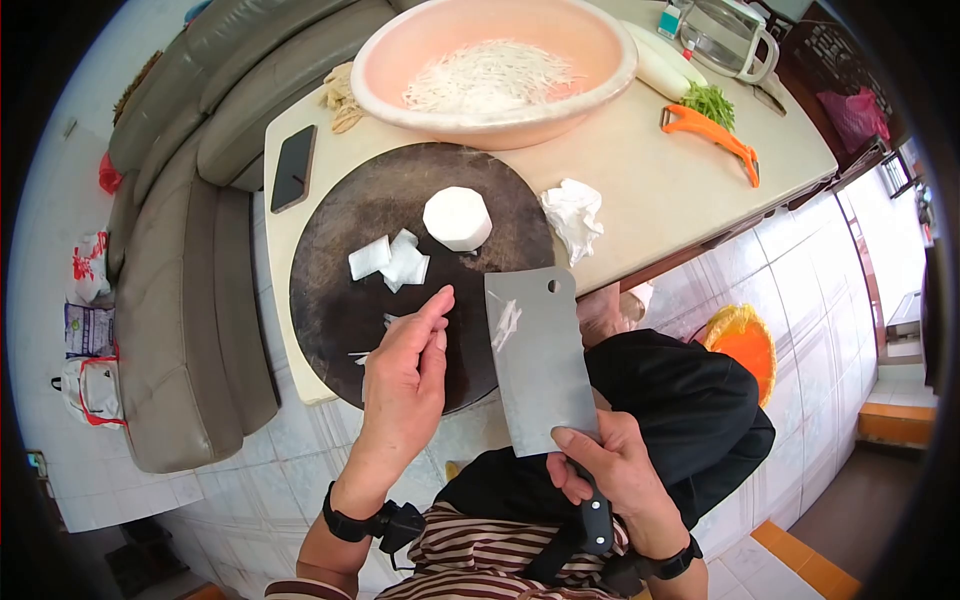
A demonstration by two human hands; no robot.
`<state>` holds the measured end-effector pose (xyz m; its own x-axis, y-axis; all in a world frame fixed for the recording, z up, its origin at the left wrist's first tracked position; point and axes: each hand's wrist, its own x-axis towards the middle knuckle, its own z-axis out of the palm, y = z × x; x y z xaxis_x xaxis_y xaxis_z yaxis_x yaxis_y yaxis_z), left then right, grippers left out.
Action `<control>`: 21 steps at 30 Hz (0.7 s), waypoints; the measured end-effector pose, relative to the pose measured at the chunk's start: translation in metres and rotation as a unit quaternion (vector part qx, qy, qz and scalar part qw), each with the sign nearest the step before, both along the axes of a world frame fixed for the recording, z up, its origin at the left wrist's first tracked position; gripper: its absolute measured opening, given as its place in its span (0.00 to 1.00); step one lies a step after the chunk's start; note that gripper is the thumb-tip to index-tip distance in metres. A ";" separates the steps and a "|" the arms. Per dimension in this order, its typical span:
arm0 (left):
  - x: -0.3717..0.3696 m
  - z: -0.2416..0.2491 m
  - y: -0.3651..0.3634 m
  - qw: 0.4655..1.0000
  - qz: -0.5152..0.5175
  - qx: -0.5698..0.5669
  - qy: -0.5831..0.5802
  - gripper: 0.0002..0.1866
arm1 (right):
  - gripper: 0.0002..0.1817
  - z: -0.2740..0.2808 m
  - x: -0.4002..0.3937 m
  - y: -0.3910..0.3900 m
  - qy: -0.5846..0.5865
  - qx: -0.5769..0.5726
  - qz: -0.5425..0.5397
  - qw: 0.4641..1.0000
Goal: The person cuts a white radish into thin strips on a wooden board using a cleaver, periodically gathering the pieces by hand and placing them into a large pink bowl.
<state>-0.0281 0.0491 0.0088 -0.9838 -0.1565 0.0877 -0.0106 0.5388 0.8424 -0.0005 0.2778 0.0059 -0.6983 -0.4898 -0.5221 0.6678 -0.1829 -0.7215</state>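
My right hand [615, 465] is closed round the black handle of a cleaver [540, 350], whose broad blade lies flat to the view with white shreds stuck on it. Over the lower part of the round dark cutting board [330, 240], my left hand [405, 365] has its fingers stretched out and holds nothing visible. A few white shreds show beside it. Thin white slices [403, 262] lie on the board above my left hand. A thick round piece of white radish [457, 218] stands to their right.
A pink basin [370, 85] with white shreds is at the table's back. Around it are a whole radish [660, 62], an orange peeler [712, 140], a glass jug [722, 38], crumpled tissue [573, 218], a phone [293, 168] and a cloth [342, 98]. An orange-lined bin [742, 350] stands on the floor.
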 end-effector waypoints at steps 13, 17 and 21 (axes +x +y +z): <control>0.016 -0.011 -0.013 0.970 0.083 -0.106 0.203 0.16 | 0.09 0.049 -0.034 0.019 0.019 0.049 -0.042 0.998; 0.025 -0.020 -0.036 0.953 0.152 -0.158 0.209 0.16 | 0.10 0.082 -0.069 0.000 0.056 0.083 -0.023 0.995; 0.020 -0.026 -0.051 0.953 0.196 -0.124 0.194 0.16 | 0.10 0.102 -0.111 -0.024 0.087 0.108 -0.054 0.989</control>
<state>-0.0077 -0.0014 -0.0175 -0.7400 -0.4335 0.5142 0.0335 0.7399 0.6719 -0.1111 0.2541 0.1074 -0.8289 -0.2979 -0.4735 0.5149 -0.0754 -0.8539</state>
